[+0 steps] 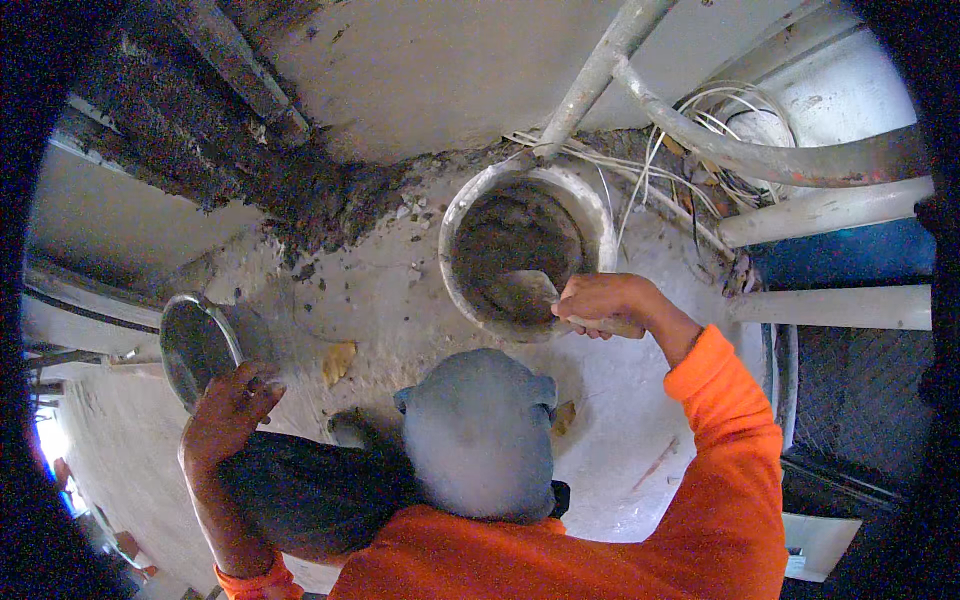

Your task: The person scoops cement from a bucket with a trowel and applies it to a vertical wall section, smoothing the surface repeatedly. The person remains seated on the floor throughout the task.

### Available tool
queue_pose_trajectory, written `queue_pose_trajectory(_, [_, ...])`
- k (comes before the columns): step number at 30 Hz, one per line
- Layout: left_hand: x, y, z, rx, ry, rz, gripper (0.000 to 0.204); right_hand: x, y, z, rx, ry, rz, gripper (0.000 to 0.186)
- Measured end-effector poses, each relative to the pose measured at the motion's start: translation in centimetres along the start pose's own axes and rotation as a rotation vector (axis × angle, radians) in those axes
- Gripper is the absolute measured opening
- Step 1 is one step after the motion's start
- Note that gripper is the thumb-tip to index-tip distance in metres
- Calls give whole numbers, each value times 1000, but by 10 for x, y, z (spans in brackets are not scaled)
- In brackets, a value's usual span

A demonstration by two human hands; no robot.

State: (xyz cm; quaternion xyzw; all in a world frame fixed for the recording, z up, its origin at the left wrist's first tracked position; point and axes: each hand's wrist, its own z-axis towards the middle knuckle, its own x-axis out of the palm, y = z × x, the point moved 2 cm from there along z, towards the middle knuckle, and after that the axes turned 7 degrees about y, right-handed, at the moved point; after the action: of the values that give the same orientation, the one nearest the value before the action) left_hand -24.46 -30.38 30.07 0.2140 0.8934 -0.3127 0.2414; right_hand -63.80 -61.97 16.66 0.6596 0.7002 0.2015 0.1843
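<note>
My right hand (615,305) is closed round the handle of a trowel (530,292). Its blade reaches over the near right side of a white-rimmed bucket (452,255). Inside the bucket lies dark grey, wet-looking mortar (515,235), which the blade seems to touch. Off to the left, my left hand (230,405) grips the near rim of a round metal bowl (190,345), which is tilted on its side. The bowl's inside looks dark, and I cannot tell whether anything is in it.
Pale pipes (830,215) and loops of white cable (715,110) crowd the right and far right. Dark crumbly debris (330,205) lies along the wall at the far left. A dry leaf (339,362) is on the dusty floor (370,290). A rounded grey cloth shape (480,430) covers the lower middle.
</note>
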Motion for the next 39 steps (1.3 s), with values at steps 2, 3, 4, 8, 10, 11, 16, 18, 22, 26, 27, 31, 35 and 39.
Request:
queue_pose_trajectory(2, [0, -5, 5, -28, 42, 68, 43, -3, -9, 2, 0, 51, 96, 44])
queue_pose_trajectory(3, [-1, -8, 9, -18, 44, 59, 44, -4, -12, -1, 12, 78, 162, 44])
queue_pose_trajectory(4, [0, -11, 11, -10, 46, 47, 45, -5, -14, -4, -7, 108, 233, 43])
queue_pose_trajectory(8, [-3, -11, 7, -6, 29, 87, 48, 13, -19, -18, -77, 89, 469, 40])
queue_pose_trajectory(10, [-1, -7, 5, -16, 25, -11, 49, 28, -22, -15, -73, 8, 569, 39])
queue_pose_trajectory(11, [-2, -4, 4, -49, 35, -64, 49, 31, -16, -8, -239, -17, 526, 38])
queue_pose_trajectory(16, [-19, 7, 7, -43, -32, -25, 46, 45, 37, 42, -559, -20, 718, 38])
queue_pose_trajectory(18, [-29, 13, 5, -6, -87, -35, 44, 46, 68, 47, -666, -56, 818, 37])
queue_pose_trajectory(22, [-50, 40, -11, -3, -165, -79, 40, 44, 132, 29, -1070, 41, 1202, 40])
queue_pose_trajectory(26, [-44, 78, -29, -13, -291, -145, 38, 17, 167, 3, -1519, -701, 1022, 44])
queue_pose_trajectory(27, [-38, 87, -34, 2, -306, -178, 38, 9, 177, 3, -1505, -891, 1045, 44])
queue_pose_trajectory(31, [-22, 114, -50, -156, -164, -300, 39, -12, 231, 16, -1369, -1454, 1096, 43])
queue_pose_trajectory(35, [-22, 112, -59, -134, -213, -236, 41, 4, 287, 39, -1141, -1600, 283, 35])
queue_pose_trajectory(39, [-21, 103, -53, -99, -198, -230, 41, 19, 274, 57, -1356, -1124, 142, 32])
